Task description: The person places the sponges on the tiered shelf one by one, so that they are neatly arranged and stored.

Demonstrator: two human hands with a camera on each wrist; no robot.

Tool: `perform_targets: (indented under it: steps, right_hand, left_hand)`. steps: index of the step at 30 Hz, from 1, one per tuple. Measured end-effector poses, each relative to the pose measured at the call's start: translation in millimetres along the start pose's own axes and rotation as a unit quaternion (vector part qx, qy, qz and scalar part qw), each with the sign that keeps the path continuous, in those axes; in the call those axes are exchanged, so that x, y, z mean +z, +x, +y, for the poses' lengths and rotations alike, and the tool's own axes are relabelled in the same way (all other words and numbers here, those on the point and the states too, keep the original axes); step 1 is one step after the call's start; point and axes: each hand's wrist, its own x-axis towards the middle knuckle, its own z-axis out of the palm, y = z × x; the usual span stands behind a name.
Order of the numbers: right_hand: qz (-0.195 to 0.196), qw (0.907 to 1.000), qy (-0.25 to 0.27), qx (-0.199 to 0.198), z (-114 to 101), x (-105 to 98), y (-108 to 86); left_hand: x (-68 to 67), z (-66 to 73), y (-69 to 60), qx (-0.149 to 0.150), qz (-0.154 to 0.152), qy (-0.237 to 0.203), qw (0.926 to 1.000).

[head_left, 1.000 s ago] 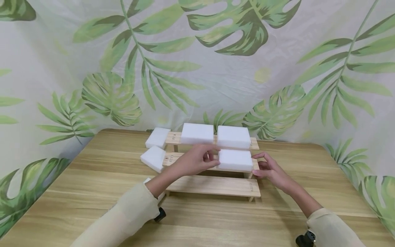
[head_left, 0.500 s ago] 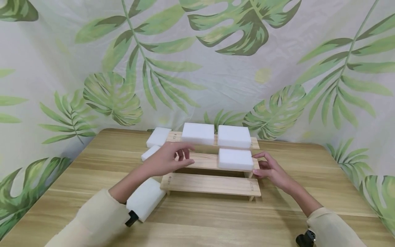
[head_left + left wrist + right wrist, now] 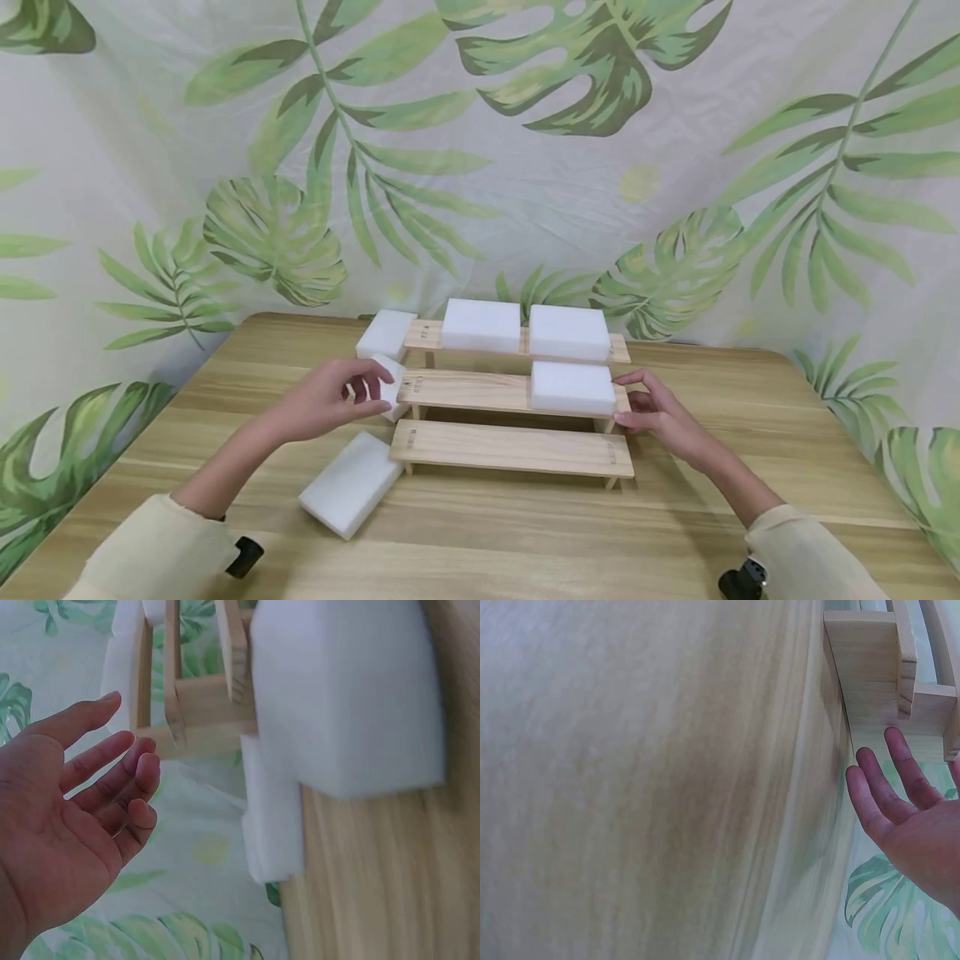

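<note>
My left hand [image 3: 318, 404] hovers over the left side of the table with its fingers loosely bent and nothing in them. Behind its fingertips a white foam block [image 3: 392, 385] leans by the middle step, partly hidden. Another foam block [image 3: 352, 485] lies on the table below the hand. My right hand [image 3: 663, 421] is at the right end of the middle wooden step [image 3: 465, 390], thumb and index finger at its edge; whether they touch it I cannot tell. In the right wrist view its other fingers [image 3: 877, 784] extend fairly straight. One foam block [image 3: 573, 387] sits on that step's right part.
Behind, the tallest wooden step [image 3: 422, 333] carries two foam blocks [image 3: 481, 323], and another foam block [image 3: 386, 333] stands at its left end. The lowest wooden step [image 3: 510, 447] is in front, with a bare top. A leaf-printed cloth [image 3: 540, 217] hangs behind the table.
My left hand has moved away from the block on the middle step, leftward past the steps' left end, uncovering the foam block on the table. The right hand stays in place.
</note>
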Motion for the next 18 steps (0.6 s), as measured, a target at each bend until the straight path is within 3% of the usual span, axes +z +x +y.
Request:
perform_targets:
  steps: [4,12,18]
  right_hand:
    - [0.001,1.0,-0.004,0.0,1,0,0.6]
    - [0.001,1.0,-0.003,-0.003,2,-1,0.6]
    - [0.0,1.0,-0.004,-0.004,2,-1,0.7]
  left_hand:
    - [-4.1,-16.1,-10.0,-0.001,-0.028,-0.001,0.9996]
    - [-3.4,-39.5,-26.8,-0.039,-0.134,-0.025,0.9899]
    - [-4.8,-52.5,-31.9,-0.049,-0.156,-0.056,0.985]
